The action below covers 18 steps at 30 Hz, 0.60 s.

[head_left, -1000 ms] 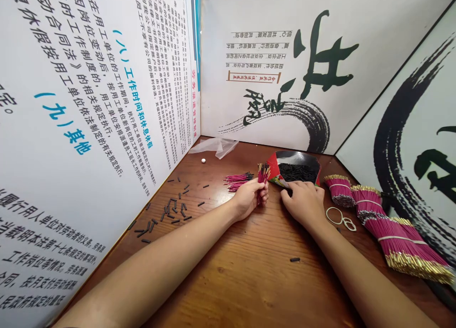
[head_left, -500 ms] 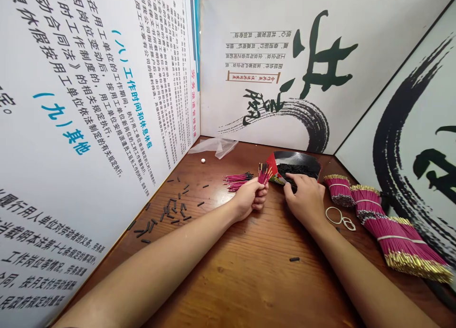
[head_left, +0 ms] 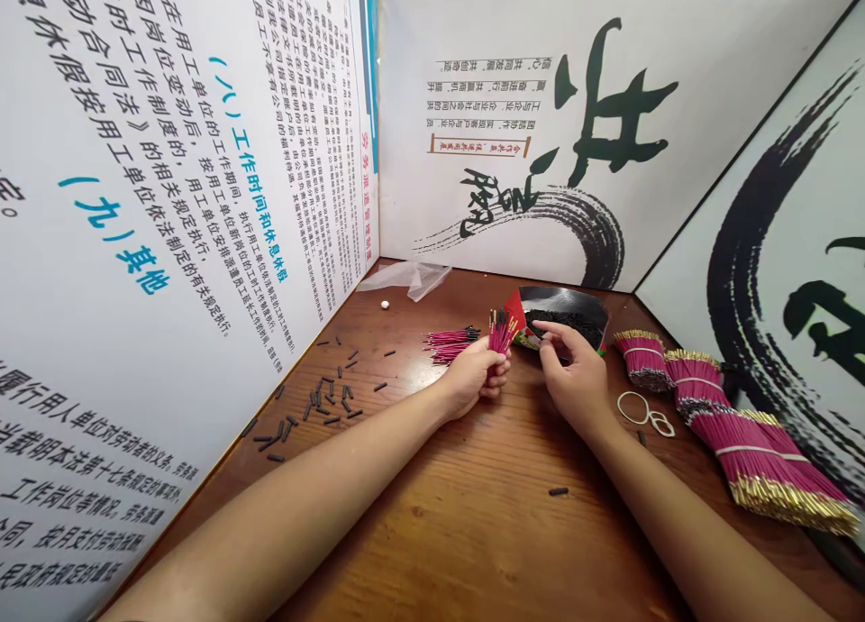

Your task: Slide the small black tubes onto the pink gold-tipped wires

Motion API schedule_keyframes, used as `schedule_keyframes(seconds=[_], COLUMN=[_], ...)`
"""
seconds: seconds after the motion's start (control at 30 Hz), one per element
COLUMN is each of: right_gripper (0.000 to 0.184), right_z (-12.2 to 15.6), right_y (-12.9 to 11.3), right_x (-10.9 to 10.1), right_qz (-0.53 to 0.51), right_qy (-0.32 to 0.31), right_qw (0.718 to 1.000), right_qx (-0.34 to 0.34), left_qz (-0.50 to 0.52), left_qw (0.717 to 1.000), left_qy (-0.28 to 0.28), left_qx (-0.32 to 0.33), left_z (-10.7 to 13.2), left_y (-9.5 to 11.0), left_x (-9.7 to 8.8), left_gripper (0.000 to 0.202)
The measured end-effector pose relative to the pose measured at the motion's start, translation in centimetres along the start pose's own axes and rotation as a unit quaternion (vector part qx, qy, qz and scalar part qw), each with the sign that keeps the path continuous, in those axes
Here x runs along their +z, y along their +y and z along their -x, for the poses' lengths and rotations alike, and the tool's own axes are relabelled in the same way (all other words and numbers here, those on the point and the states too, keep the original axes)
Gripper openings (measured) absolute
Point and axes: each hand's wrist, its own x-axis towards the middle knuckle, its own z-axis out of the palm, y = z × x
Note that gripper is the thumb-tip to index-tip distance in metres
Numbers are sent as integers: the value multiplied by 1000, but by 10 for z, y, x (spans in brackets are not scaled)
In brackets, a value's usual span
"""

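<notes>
My left hand is closed round a bunch of thin magenta wires with gold tips pointing up; several of the tips carry black sleeves. Just right of it, my right hand hovers at the near edge of an open box filled with small black tubes. Its thumb and index finger are drawn close together; whatever they pinch is too small to make out. On the table behind my left hand lies a pile of magenta wires with black ends.
Loose black tubes are scattered at the left, and one tube lies in front. Rubber bands and banded wire bundles sit at the right. A clear plastic bag lies by the back panel. Printed panels enclose the table.
My right hand has drawn back slightly from the black tubes in the box, its fingers lifting toward the wire bunch. My left hand keeps its hold, almost still.
</notes>
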Motion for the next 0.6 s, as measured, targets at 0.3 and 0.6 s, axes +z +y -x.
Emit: schedule_keyframes(seconds=[0.3,0.6], right_gripper=[20,25], right_z=[3,0], right_y=[-10,-15], right_x=[11,10], right_qz=[-192,-240], right_qy=[-18,10], right_qw=[973,956], right_qx=[126,168], left_qz=[-26,-58], left_qw=[1000,998], left_qy=[-2,-14], left_qx=[2,3], left_z=[2,4], left_y=[2,4], left_x=[4,5], left_gripper=[18,18])
